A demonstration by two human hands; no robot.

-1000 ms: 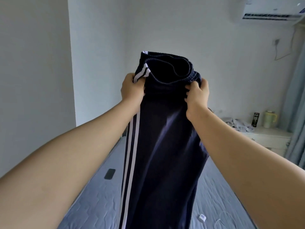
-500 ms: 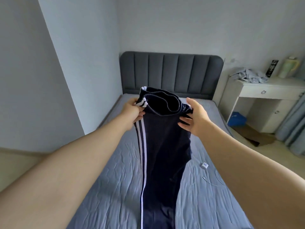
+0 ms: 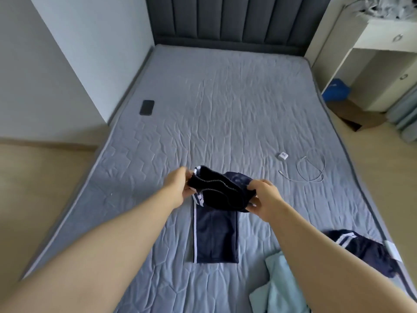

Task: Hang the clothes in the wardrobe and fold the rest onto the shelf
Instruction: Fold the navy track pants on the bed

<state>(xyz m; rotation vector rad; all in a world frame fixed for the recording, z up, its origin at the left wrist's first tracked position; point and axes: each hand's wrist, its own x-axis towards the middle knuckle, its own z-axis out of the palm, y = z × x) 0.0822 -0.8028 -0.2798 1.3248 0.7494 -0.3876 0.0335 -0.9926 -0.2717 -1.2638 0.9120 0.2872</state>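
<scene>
Left hand [image 3: 179, 185] and right hand [image 3: 262, 198] each pinched the waistband of navy striped trousers [image 3: 214, 236], legs lay flat on the grey mattress [image 3: 225, 105]; phone [image 3: 147, 107] near left edge, charger cable [image 3: 312, 170] right

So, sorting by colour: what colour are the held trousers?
Dark navy trousers with white side stripes; head view.

Soft even daylight – slight blur, wide-angle edge distortion

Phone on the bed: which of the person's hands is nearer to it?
Left. The phone lies beyond and left of the left hand; the right hand is further right, across the trousers.
</scene>
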